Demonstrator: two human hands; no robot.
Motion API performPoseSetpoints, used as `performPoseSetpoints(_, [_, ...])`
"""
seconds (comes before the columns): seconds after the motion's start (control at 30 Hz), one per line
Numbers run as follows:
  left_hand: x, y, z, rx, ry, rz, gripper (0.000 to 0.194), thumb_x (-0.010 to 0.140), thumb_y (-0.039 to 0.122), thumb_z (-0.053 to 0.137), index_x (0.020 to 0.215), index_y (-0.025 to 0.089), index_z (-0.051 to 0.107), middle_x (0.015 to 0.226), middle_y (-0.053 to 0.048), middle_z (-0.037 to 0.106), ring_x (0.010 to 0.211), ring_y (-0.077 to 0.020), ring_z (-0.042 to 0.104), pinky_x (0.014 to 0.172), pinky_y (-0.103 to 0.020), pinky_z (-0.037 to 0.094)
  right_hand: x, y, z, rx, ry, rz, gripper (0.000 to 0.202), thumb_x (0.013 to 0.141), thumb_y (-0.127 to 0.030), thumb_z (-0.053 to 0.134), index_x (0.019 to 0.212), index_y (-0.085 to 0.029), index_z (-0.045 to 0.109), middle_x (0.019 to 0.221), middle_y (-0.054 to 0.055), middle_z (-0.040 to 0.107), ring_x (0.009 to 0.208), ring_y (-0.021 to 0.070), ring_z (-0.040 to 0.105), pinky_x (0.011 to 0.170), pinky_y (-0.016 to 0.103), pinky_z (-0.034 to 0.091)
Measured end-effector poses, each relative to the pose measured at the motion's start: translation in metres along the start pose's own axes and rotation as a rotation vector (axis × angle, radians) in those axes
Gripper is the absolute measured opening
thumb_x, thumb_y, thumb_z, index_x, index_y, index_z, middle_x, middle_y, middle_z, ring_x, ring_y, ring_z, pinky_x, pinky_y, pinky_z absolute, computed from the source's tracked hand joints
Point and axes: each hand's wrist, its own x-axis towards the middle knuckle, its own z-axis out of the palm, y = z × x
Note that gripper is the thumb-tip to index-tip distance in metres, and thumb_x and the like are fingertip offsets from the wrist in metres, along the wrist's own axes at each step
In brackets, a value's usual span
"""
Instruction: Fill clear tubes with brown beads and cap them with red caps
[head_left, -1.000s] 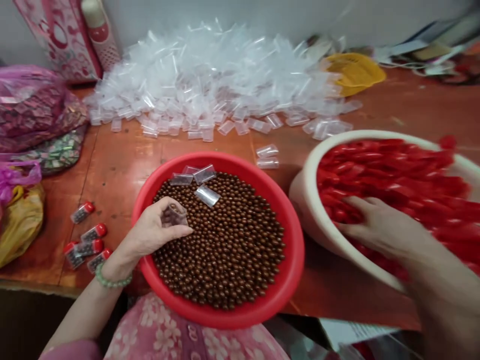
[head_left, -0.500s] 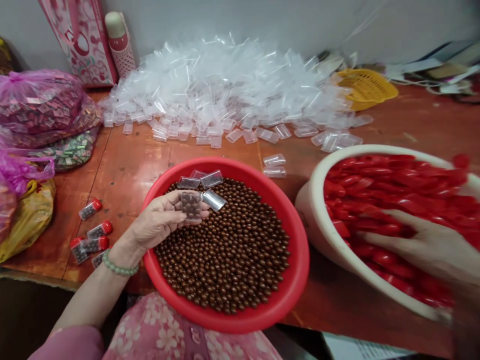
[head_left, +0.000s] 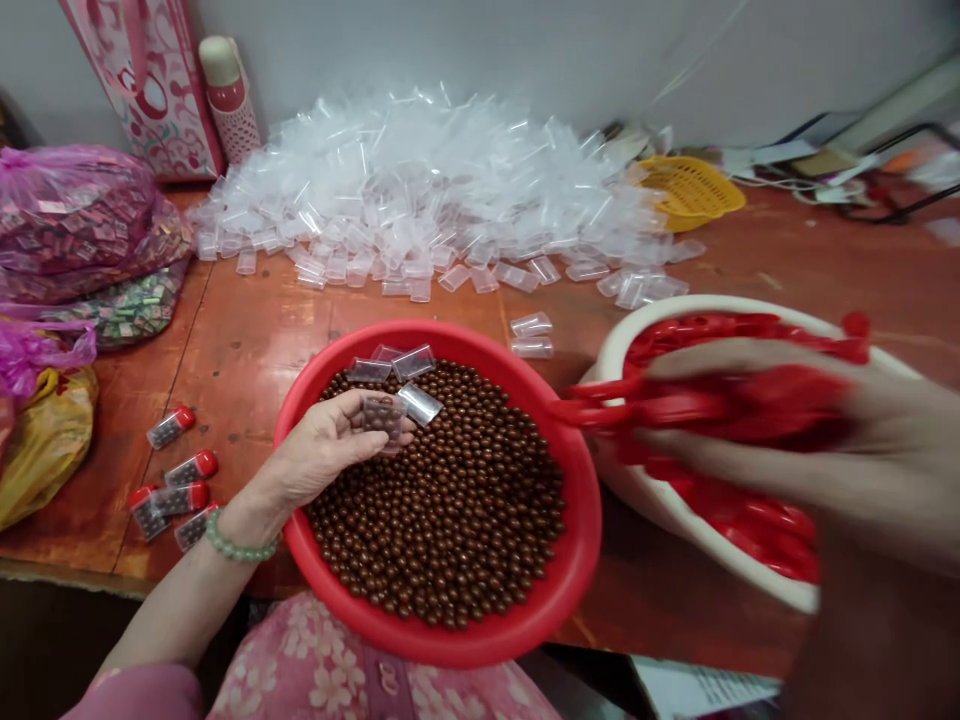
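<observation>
The clear container (head_left: 384,420) is pinched between the thumb and fingers of the left hand (head_left: 326,440), above the far left part of the red basin (head_left: 585,530), which stands at the middle of the surface's (head_left: 247,305) near edge. Dark shapes show through its wall; how full it is cannot be told. It looks like thin plastic: light, fairly stiff, slick, and likely to flex or crack if squeezed hard, so its side walls are best held lightly, clear of the mouth.

Brown balls (head_left: 450,510) fill the basin below; smooth and round, they should roll easily. Loose clear pieces (head_left: 420,403) lie on them, near the far rim.

The right hand (head_left: 892,460), blurred, is closed around red plastic pieces (head_left: 697,408) over the white tub (head_left: 613,350), near the surface's right edge. These look light, smooth and firm, best gripped by their bodies.

Red-capped containers (head_left: 171,426) lie toward the surface's near left corner; a pile of clear containers (head_left: 420,190) lines its far edge.
</observation>
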Motion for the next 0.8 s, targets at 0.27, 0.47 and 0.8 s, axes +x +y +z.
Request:
performPoseSetpoints(0.27, [-0.016, 0.010, 0.004, 0.269, 0.071, 0.084, 0.028, 0.081, 0.022, 0.069, 0.107, 0.015, 0.063, 0.090, -0.003, 0.069, 0.084, -0.0118, 0.063, 0.083, -0.026, 0.048, 0.039, -0.011, 0.091, -0.105, -0.491, -0.024, 0.026, 0.078, -0.035, 0.062, 0.098, -0.019, 0.064, 0.085, 0.005, 0.069, 0.076, 0.0228, 0.067, 0.065, 0.033, 0.054])
performPoseSetpoints(0.47, [-0.017, 0.010, -0.002, 0.268, 0.061, 0.097, 0.027, 0.082, 0.026, 0.067, 0.107, 0.015, 0.061, 0.089, -0.003, 0.066, 0.080, -0.0118, 0.063, 0.078, -0.025, 0.050, 0.040, 0.003, 0.096, -0.362, -0.400, -0.097, 0.061, 0.082, -0.049, 0.062, 0.131, -0.014, 0.051, 0.119, 0.015, 0.065, 0.108, 0.0324, 0.063, 0.092, 0.046, 0.051])
performPoseSetpoints(0.8, [-0.012, 0.005, -0.008, 0.223, 0.071, 0.101, 0.023, 0.079, 0.022, 0.070, 0.100, 0.015, 0.063, 0.095, -0.004, 0.067, 0.086, -0.0124, 0.063, 0.084, -0.027, 0.049, 0.022, -0.046, 0.103, -0.492, -0.171, -0.443, 0.031, 0.094, -0.032, 0.051, 0.119, -0.016, 0.062, 0.119, 0.015, 0.063, 0.114, 0.0318, 0.057, 0.098, 0.050, 0.047])
